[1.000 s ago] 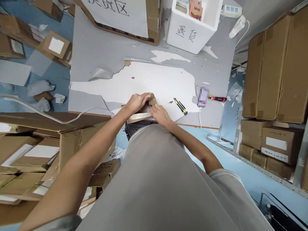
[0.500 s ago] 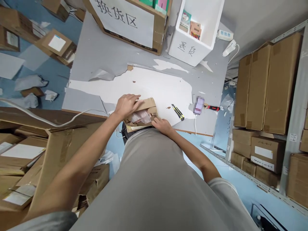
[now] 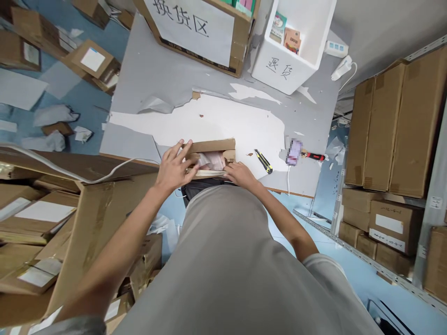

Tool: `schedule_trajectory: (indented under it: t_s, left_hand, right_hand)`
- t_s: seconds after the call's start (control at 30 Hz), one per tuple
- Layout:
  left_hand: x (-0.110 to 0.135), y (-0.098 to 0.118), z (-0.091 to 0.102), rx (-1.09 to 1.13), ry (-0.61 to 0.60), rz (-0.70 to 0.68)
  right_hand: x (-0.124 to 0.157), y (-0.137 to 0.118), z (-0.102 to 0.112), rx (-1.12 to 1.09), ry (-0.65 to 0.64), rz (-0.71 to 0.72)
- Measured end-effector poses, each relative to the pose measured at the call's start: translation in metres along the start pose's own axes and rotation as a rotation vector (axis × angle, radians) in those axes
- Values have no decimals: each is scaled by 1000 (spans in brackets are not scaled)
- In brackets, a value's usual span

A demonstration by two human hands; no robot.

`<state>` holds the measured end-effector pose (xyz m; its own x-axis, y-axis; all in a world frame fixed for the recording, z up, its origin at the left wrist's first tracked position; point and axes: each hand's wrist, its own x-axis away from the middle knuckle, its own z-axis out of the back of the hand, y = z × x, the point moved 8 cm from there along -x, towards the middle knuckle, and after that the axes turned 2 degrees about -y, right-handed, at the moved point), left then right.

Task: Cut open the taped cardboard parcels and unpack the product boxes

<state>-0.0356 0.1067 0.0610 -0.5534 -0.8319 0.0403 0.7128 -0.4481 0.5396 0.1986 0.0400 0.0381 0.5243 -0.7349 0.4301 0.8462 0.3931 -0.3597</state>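
A small cardboard box (image 3: 218, 145) lies at the table's near edge, with its flaps parted. Inside it shows a pinkish item in clear plastic wrap (image 3: 210, 161), whose kind I cannot make out. My left hand (image 3: 174, 166) rests at the box's left end with its fingers spread, the fingertips touching the flaps. At the near right corner, my right hand (image 3: 241, 175) has its fingers curled over the box's edge. A yellow and black utility knife (image 3: 263, 161) lies on the table to the right of the box.
Farther right is a pixelated purple object (image 3: 294, 152) beside a red and black handle (image 3: 314, 157). A labelled carton (image 3: 195, 35) and a white bin (image 3: 279, 70) stand at the back. Shelved cartons (image 3: 387, 135) flank the right; a large open carton (image 3: 94, 223) stands left.
The box has turned straighter to the table edge, and its far flap stands more open. My left hand has moved down the box's left side, its fingers spreading. My right hand stays at the corner.
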Motion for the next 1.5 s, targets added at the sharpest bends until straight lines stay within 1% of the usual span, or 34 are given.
schedule_trajectory:
  t_s: [0.07, 0.13, 0.23, 0.33, 0.43, 0.5, 0.57, 0.67, 0.73, 0.83, 0.9, 0.97, 1.03, 1.1, 1.2, 1.27, 1.33, 1.43, 1.5]
  left_hand:
    - [1, 9, 0, -19, -57, -73]
    - [-5, 14, -5, -42, -122, -120]
    - [-23, 20, -23, -88, -208, -165]
    - [-39, 29, -44, -92, -273, -221]
    - [-48, 28, -55, -52, -270, -184]
    - [-52, 24, -56, -21, -251, -146]
    - [-54, 22, -54, 7, -216, -144]
    - [-52, 23, -54, -8, -172, -182]
    - [-46, 24, -59, -60, -194, -200]
    - [-31, 25, -69, -118, -241, -191]
    - [-22, 33, -73, -139, -252, -224]
    - [-19, 48, -74, -140, -246, -296]
    - [-23, 67, -76, -113, -237, -365]
    - [-33, 82, -78, -80, -242, -392]
    - [-48, 92, -78, -66, -251, -385]
    - [-50, 89, -70, -63, -223, -375]
    - [-46, 77, -58, -55, -174, -348]
    - [-33, 47, -40, -40, -110, -246]
    - [-25, 26, -34, -30, -89, -174]
  right_hand:
    - [-1, 12, 10, -32, 27, -46]
    - [2, 24, 19, -53, 56, -77]
    - [12, 42, 24, -59, 65, -110]
    - [21, 57, 20, -104, 59, -149]
    - [22, 70, 17, -202, 96, -196]
    - [18, 77, 18, -274, 144, -220]
    - [15, 81, 20, -332, 174, -228]
    - [15, 79, 22, -336, 182, -235]
    - [18, 72, 21, -302, 167, -230]
    - [19, 56, 18, -237, 128, -222]
    - [14, 48, 17, -150, 98, -252]
    - [3, 42, 17, -37, 62, -289]
    - [-11, 38, 18, 45, 18, -312]
    - [-23, 35, 20, 79, -9, -322]
    - [-27, 34, 29, 103, 25, -313]
    - [-17, 37, 34, 119, 80, -308]
    - [1, 46, 37, 112, 135, -330]
    - [32, 68, 33, 8, 246, -393]
    - [49, 81, 26, -111, 349, -443]
